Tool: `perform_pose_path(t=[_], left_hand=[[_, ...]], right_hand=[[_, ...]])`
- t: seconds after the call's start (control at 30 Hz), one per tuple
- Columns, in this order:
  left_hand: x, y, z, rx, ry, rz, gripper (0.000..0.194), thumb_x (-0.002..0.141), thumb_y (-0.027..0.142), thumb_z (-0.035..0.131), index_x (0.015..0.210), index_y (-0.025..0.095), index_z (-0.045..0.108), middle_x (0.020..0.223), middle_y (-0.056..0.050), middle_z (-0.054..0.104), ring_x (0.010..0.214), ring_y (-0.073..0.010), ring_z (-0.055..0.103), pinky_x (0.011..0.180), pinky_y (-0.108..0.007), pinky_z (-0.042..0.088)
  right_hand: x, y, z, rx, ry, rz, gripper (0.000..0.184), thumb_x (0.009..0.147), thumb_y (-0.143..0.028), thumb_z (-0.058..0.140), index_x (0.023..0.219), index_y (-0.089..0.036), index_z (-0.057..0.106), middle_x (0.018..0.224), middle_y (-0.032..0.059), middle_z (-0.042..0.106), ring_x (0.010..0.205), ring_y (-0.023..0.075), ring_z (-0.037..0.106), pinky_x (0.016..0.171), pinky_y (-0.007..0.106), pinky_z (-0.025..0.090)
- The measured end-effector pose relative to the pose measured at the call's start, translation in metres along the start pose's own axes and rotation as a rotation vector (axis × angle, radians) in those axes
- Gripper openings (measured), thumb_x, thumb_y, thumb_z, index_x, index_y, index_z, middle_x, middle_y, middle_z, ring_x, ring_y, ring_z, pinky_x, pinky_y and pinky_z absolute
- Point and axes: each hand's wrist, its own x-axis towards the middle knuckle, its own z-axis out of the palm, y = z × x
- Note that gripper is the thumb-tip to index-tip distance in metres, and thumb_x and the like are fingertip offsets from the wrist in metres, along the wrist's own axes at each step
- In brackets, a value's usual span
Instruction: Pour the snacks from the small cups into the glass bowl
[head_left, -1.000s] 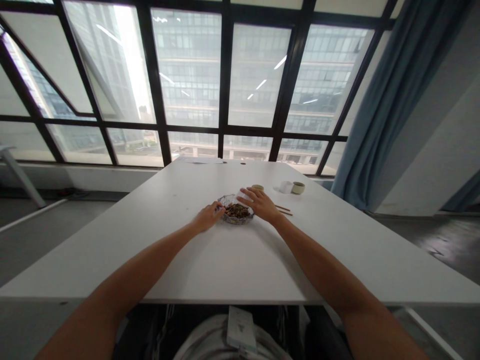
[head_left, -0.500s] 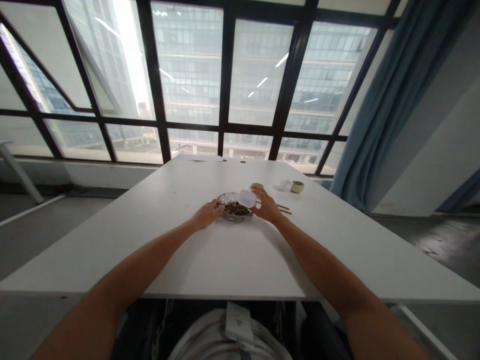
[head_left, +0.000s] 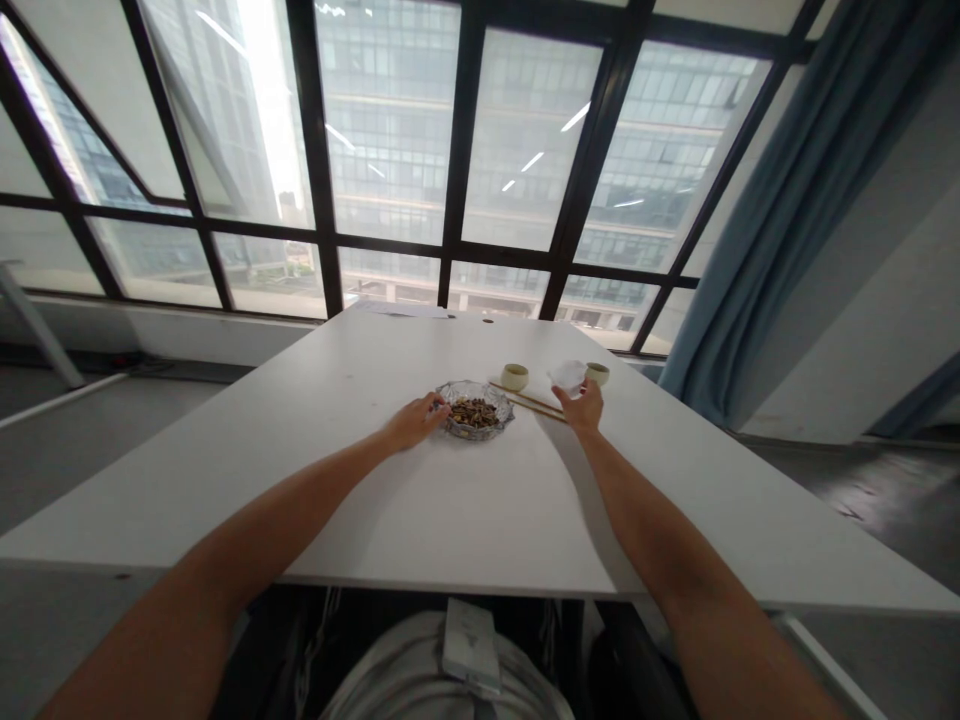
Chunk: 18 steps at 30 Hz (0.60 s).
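Observation:
On the white table (head_left: 450, 510) stands a clear cut-glass bowl (head_left: 504, 432) with a heap of small brown, dried-looking pieces (head_left: 474, 412) in it. My left hand (head_left: 416, 420) is closed on the bowl's left rim. To the right of the bowl, my right hand (head_left: 585, 406) holds a small translucent white cup (head_left: 567, 377), fingers closed round its lower side. A second such cup stood at this spot; the two overlap and I cannot separate them. Pale green cups stand close by, one (head_left: 515, 377) behind the bowl, the other (head_left: 598, 372) just beyond my right hand.
A pair of wooden chopsticks (head_left: 536, 404) lies between the bowl and my right hand. White sheets (head_left: 401, 311) lie at the table's far end, before the windows. A blue curtain (head_left: 757, 230) hangs at the right.
My right hand has moved right with the white cup, from above the bowl to beside the right-hand green cup. My left hand has stayed at the bowl's rim.

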Motion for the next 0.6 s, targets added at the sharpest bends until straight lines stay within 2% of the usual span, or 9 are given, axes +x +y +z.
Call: perform_pose_path(t=[0.07,0.17,0.4,0.53,0.6], left_hand=[[0.000,0.000,0.000,0.011,-0.003,0.002,0.047,0.099,0.055,0.037,0.120,0.020,0.059,0.104,-0.010,0.070,0.099,-0.0255,0.066,0.095,-0.040,0.049],[0.000,-0.002,-0.001,0.006,-0.007,0.008,0.047,0.099,0.055,0.038,0.120,0.020,0.059,0.104,-0.010,0.070,0.100,-0.0253,0.066,0.095,-0.039,0.049],[-0.001,-0.001,-0.001,0.033,-0.007,0.005,0.046,0.099,0.054,0.036,0.119,0.018,0.059,0.105,-0.012,0.070,0.103,-0.0267,0.066,0.096,-0.040,0.049],[-0.001,-0.001,0.000,0.023,0.001,0.022,0.045,0.099,0.053,0.035,0.118,0.019,0.059,0.105,-0.011,0.071,0.102,-0.0270,0.067,0.095,-0.041,0.049],[0.000,-0.003,0.002,0.020,0.007,0.028,0.043,0.100,0.053,0.036,0.117,0.020,0.058,0.105,-0.010,0.071,0.102,-0.0266,0.066,0.095,-0.041,0.049]], right_hand=[[0.004,0.012,0.002,-0.003,-0.019,0.055,0.067,0.088,-0.045,0.064,0.138,-0.004,0.047,0.131,0.0264,0.060,0.116,0.0332,0.061,0.098,0.043,0.047],[0.005,0.018,0.011,0.003,-0.083,0.110,0.068,0.086,-0.043,0.067,0.140,-0.007,0.048,0.129,0.0224,0.065,0.116,0.0311,0.063,0.098,0.041,0.048],[0.000,0.006,0.030,0.034,-0.273,0.094,0.080,0.081,-0.060,0.072,0.143,-0.014,0.051,0.119,0.0154,0.073,0.105,0.0292,0.071,0.091,0.037,0.052],[0.014,0.005,0.024,0.027,-0.296,0.066,0.084,0.089,-0.075,0.053,0.144,-0.011,0.051,0.122,0.0184,0.071,0.112,0.0304,0.069,0.095,0.038,0.050],[0.031,0.010,0.018,0.000,-0.276,0.062,0.082,0.096,-0.074,0.039,0.144,-0.009,0.051,0.126,0.0213,0.069,0.117,0.0315,0.066,0.100,0.039,0.048]])
